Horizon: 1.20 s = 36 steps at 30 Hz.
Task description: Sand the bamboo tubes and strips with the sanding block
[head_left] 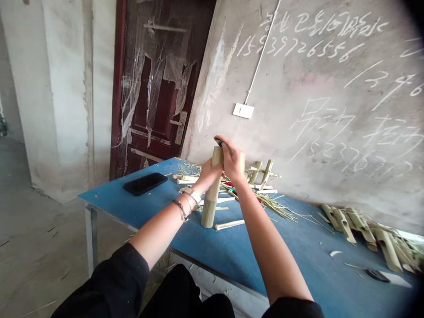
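Gripping an upright pale-green bamboo tube (209, 203), the left hand (207, 175) curled closed around its side while the right hand (232, 159), also closed, pinched a small dark tool (217, 141) against the tube's top rim. The tube stood on a scuffed blue table (232, 251), just beside a pale bamboo strip (229, 225), with a black smartphone (145, 183) farther left.

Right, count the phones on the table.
1: a black phone lying flat near the left end of the blue table. The table's right end runs out of view, so another could be hidden.
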Available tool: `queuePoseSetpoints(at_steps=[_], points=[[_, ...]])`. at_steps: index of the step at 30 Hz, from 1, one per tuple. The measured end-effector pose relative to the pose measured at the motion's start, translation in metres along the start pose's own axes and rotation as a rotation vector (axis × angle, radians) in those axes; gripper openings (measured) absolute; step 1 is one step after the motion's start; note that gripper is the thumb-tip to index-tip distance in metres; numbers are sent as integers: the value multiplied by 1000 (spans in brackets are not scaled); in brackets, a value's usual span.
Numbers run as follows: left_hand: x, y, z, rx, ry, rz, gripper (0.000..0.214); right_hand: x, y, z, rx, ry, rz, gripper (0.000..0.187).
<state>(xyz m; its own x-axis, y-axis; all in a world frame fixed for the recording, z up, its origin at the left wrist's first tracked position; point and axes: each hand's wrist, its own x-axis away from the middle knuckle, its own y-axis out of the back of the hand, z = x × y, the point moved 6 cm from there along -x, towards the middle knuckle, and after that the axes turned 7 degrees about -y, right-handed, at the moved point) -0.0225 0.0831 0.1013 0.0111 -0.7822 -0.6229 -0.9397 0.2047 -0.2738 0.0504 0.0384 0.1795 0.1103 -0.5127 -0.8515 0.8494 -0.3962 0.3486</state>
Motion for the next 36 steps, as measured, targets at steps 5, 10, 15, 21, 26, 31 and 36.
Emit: queuePoseSetpoints(at_steps=[5,10,15,21,26,31,36], points=[[2,6,1,21,-28,20,19,-13,30,-6,-180,-123,-116,50],[8,-10,-6,14,-78,82,14,-6,19,10,158,-1,228,39],[13,-20,-9,-45,-102,123,12,-5,18,14,352,-54,334,38],[16,-20,-9,-90,-150,129,10,-14,8,25,791,-108,481,40],[15,-19,-6,-84,-155,123,13,-22,-3,27,921,-150,523,40],[12,-19,-5,-9,-116,174,9,-21,-7,26,926,-105,489,40],[12,-28,-11,91,-33,309,18,-13,-2,30,654,38,495,35]])
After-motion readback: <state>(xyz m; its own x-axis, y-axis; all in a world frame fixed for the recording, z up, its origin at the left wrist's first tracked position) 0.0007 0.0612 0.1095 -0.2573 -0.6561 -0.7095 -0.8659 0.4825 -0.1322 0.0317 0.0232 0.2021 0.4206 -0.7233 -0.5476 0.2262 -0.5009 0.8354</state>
